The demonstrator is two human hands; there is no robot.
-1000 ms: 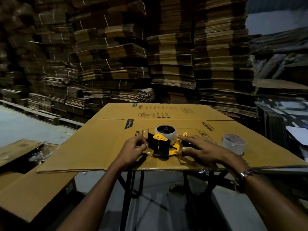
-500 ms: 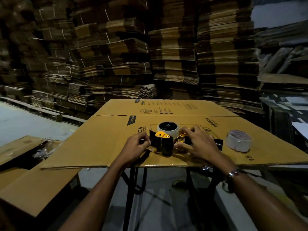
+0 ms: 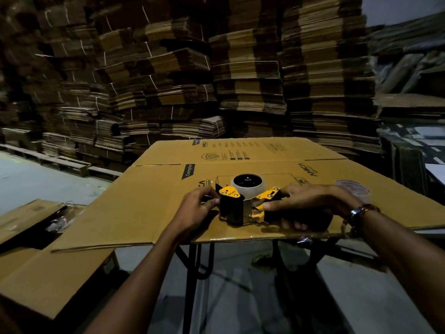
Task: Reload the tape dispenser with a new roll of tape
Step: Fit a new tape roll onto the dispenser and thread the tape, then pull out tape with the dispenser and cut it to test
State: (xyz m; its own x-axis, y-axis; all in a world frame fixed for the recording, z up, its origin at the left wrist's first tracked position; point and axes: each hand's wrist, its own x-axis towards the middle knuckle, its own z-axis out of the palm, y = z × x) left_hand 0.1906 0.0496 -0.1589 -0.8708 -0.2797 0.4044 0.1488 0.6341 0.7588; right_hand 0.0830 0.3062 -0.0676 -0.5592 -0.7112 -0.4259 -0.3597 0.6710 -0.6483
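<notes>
A yellow and black tape dispenser [image 3: 237, 206] lies on a flattened cardboard sheet [image 3: 149, 206] near its front edge. A clear roll of tape [image 3: 247, 183] sits on the dispenser's far side, around the hub. My left hand [image 3: 196, 210] pinches something small at the dispenser's left side; the item between the fingers is too small to tell. My right hand [image 3: 305, 203] grips the dispenser's handle end, fingers curled under it. A second roll of tape [image 3: 352, 188] stands on the sheet behind my right wrist, partly hidden.
The cardboard sheet rests on a black metal stand [image 3: 195, 263]. Tall stacks of flat cartons [image 3: 240, 68] fill the background. More flat cardboard [image 3: 36, 273] lies low at the left, with crumpled plastic [image 3: 57, 220] on it. Bare floor [image 3: 31, 179] shows at the left.
My right hand has slid rightward onto the dispenser's handle, uncovering the metal and yellow front part. My left hand stays pinched at the left side. The camera has moved closer.
</notes>
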